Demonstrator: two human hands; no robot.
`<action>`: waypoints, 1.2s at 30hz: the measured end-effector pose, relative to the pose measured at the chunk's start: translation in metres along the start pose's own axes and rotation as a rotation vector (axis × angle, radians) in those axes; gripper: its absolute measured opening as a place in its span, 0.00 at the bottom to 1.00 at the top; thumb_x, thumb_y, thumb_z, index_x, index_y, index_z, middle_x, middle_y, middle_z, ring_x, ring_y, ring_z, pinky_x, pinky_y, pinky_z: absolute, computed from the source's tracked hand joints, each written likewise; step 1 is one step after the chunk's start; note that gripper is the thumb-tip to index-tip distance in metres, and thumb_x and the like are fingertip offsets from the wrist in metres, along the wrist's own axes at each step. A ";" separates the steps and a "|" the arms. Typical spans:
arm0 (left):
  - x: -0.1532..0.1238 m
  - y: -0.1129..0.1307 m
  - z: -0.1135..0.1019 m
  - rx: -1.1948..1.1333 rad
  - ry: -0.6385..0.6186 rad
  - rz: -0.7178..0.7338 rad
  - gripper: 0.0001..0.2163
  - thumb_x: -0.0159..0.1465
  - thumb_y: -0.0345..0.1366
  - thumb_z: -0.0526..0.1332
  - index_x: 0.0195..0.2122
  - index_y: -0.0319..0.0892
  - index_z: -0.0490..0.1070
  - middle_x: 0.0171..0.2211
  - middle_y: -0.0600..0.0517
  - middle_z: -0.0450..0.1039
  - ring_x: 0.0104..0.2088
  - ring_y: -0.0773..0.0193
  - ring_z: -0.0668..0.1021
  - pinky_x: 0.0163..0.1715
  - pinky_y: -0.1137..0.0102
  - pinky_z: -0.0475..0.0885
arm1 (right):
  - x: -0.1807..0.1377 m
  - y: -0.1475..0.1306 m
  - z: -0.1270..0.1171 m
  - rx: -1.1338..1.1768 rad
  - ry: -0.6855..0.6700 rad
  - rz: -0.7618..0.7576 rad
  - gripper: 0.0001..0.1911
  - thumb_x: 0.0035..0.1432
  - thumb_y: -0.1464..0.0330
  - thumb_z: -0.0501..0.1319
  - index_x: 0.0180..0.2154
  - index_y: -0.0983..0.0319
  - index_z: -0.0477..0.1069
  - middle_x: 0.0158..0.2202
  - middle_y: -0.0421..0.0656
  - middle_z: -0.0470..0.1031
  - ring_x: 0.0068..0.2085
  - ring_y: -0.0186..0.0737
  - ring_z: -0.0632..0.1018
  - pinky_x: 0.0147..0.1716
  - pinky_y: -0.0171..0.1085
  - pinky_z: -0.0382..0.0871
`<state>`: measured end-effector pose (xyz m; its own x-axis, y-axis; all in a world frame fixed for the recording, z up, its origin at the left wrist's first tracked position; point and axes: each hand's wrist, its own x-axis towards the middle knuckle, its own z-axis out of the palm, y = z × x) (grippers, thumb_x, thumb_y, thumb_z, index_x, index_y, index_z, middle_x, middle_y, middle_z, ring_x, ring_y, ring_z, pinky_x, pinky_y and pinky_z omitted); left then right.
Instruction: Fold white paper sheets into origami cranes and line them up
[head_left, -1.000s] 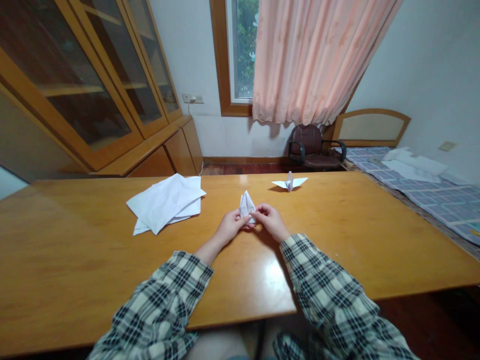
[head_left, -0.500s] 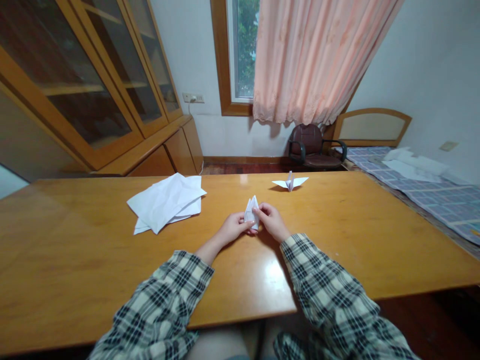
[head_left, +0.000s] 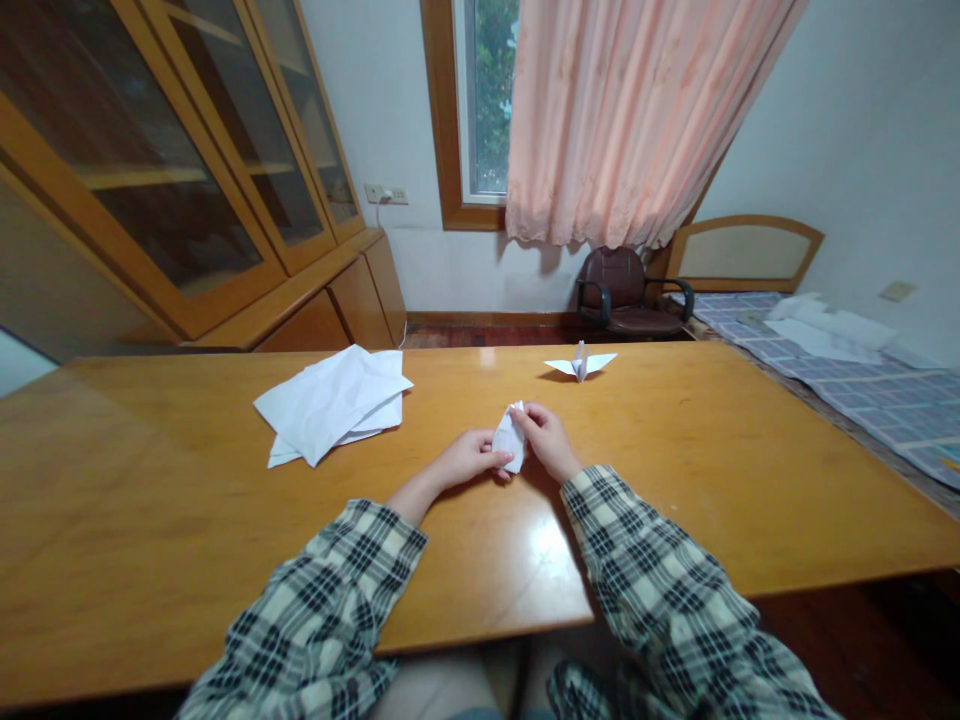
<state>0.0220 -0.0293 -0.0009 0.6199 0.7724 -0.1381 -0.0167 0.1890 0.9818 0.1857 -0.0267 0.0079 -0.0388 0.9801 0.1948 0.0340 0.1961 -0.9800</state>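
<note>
Folded paper [head_left: 510, 441], centre of frame: the left hand [head_left: 471, 457] pinches its lower part, the right hand [head_left: 547, 440] its upper tip — uneven finger pressure could crease it askew; a slack left grip, shift its layers.

Your camera rides on your head and looks forward and down across the desk [head_left: 712, 440], with your lap [head_left: 439, 690] just inside the bottom edge. It sits near enough that your sleeves [head_left: 315, 600] run up from below, while your left hand [head_left: 466, 457] and right hand [head_left: 551, 445] fall near the middle. Its wide view reaches the curtain [head_left: 622, 120] ahead, the cabinet [head_left: 349, 300] leftward and the bed [head_left: 862, 400] rightward.
</note>
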 end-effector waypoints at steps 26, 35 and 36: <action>0.010 -0.010 -0.004 -0.036 0.244 0.140 0.24 0.51 0.50 0.70 0.39 0.35 0.71 0.32 0.45 0.79 0.27 0.64 0.81 0.30 0.71 0.74 | 0.004 0.006 -0.003 -0.019 0.077 -0.121 0.15 0.51 0.57 0.63 0.37 0.59 0.68 0.27 0.37 0.64 0.28 0.35 0.67 0.30 0.35 0.65; 0.011 -0.013 -0.005 -0.041 0.245 0.132 0.23 0.52 0.49 0.70 0.39 0.35 0.70 0.29 0.47 0.79 0.27 0.64 0.80 0.31 0.70 0.74 | 0.005 0.012 -0.004 -0.027 0.065 -0.097 0.17 0.50 0.57 0.64 0.40 0.60 0.72 0.29 0.40 0.68 0.30 0.37 0.70 0.33 0.37 0.67; 0.011 -0.013 -0.005 -0.041 0.244 0.131 0.23 0.52 0.49 0.70 0.39 0.35 0.70 0.27 0.48 0.78 0.27 0.63 0.80 0.31 0.70 0.74 | 0.005 0.013 -0.003 -0.028 0.061 -0.095 0.17 0.50 0.57 0.64 0.40 0.60 0.72 0.29 0.40 0.69 0.30 0.37 0.70 0.32 0.37 0.67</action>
<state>0.0247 -0.0201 -0.0156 0.4034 0.9140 -0.0424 -0.1191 0.0984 0.9880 0.1894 -0.0195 -0.0035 0.0181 0.9570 0.2896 0.0609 0.2880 -0.9557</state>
